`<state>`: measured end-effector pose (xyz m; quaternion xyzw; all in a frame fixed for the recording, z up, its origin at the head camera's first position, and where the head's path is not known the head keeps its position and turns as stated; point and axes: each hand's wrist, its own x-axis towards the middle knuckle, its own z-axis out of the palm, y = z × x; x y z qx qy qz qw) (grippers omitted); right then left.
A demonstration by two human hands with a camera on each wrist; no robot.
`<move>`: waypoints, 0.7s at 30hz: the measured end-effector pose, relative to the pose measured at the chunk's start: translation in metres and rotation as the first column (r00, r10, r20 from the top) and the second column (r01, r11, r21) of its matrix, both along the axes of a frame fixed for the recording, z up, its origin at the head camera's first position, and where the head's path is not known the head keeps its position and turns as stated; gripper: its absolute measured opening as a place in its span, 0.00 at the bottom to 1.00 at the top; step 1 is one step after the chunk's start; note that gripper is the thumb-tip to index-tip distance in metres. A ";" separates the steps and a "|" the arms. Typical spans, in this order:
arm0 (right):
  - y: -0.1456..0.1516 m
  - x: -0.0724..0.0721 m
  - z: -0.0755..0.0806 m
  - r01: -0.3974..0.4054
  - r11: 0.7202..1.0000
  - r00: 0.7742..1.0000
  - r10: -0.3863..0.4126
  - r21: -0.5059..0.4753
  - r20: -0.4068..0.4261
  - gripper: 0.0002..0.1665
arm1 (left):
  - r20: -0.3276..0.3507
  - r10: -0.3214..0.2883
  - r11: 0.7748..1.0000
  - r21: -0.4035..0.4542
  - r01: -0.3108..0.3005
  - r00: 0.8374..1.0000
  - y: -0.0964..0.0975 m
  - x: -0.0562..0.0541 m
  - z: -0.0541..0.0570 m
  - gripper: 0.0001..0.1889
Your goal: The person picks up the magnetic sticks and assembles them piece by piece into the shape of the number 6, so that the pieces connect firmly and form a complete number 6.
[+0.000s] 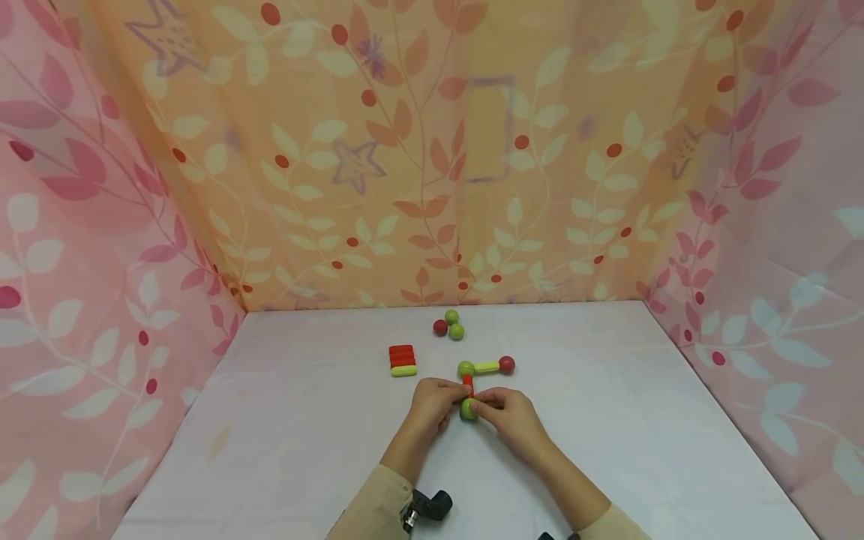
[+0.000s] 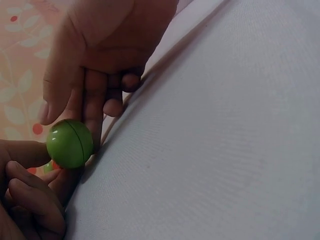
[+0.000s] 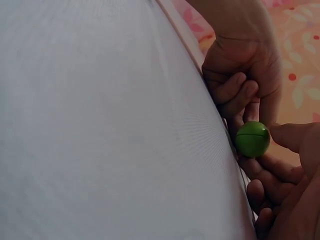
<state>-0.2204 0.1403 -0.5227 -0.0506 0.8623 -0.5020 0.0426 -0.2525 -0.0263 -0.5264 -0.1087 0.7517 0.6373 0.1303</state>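
Note:
Close to the middle of the table, my left hand pinches a short red rod with thumb and finger. Opposite it, my right hand grips a green ball at the rod's near end. Both wrist views show this ball between the two hands; the rod is mostly hidden there. At the rod's far end sits another green ball. From that ball a yellow-green rod runs right to a red ball, the pieces forming a bent chain.
Several short rods, red with a yellow-green one in front, lie side by side left of the chain. Farther back, two green balls and a red ball sit together. Patterned cloth walls enclose the white table.

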 end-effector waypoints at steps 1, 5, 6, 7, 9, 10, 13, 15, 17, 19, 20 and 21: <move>0.000 -0.001 0.001 0.000 1.000 1.000 -0.001 0.003 0.010 0.15 | 0.003 0.001 1.000 0.000 -0.001 1.000 0.000 0.000 0.000 0.10; -0.001 -0.002 0.007 -0.016 1.000 0.999 0.016 0.011 0.049 0.16 | 0.021 0.008 1.000 0.011 -0.009 1.000 0.000 -0.002 0.000 0.10; -0.001 -0.002 0.008 -0.022 1.000 0.998 0.021 0.014 0.060 0.16 | 0.023 0.009 1.000 0.013 -0.010 1.000 0.000 -0.002 0.000 0.10; -0.001 -0.003 0.009 -0.027 0.999 0.997 0.026 0.016 0.070 0.16 | 0.029 0.012 1.000 0.018 -0.013 1.000 0.000 -0.002 0.000 0.10; -0.001 -0.004 0.011 -0.034 0.999 0.995 0.032 0.022 0.093 0.17 | 0.033 0.015 1.000 0.025 -0.015 0.999 0.000 -0.002 0.000 0.10; -0.001 -0.005 0.012 -0.036 0.999 0.994 0.033 0.027 0.106 0.17 | 0.035 0.016 0.999 0.028 -0.017 0.999 -0.001 -0.002 0.001 0.11; -0.001 -0.009 0.014 -0.034 0.999 0.988 0.031 0.021 0.153 0.18 | 0.037 0.016 0.999 0.040 -0.017 0.999 -0.002 -0.001 0.001 0.11; -0.001 -0.012 0.015 -0.038 0.999 0.984 0.035 0.017 0.176 0.19 | 0.035 0.013 0.999 0.048 -0.014 0.999 -0.002 0.000 0.001 0.11; -0.002 -0.014 0.016 -0.041 0.999 0.981 0.038 0.014 0.192 0.19 | 0.036 0.009 0.998 0.056 -0.011 0.999 -0.003 0.000 0.001 0.11; -0.002 -0.016 0.017 -0.048 0.999 0.980 0.044 0.015 0.195 0.19 | 0.038 0.003 0.998 0.063 -0.006 0.999 -0.003 0.000 0.001 0.11; -0.003 -0.017 0.017 -0.051 0.999 0.980 0.047 0.013 0.195 0.19 | 0.041 0.002 0.998 0.065 -0.005 0.999 -0.003 0.000 0.001 0.11; -0.003 -0.017 0.017 -0.054 0.998 0.980 0.050 0.014 0.194 0.18 | 0.043 0.000 0.998 0.067 -0.003 0.999 -0.003 0.000 0.001 0.11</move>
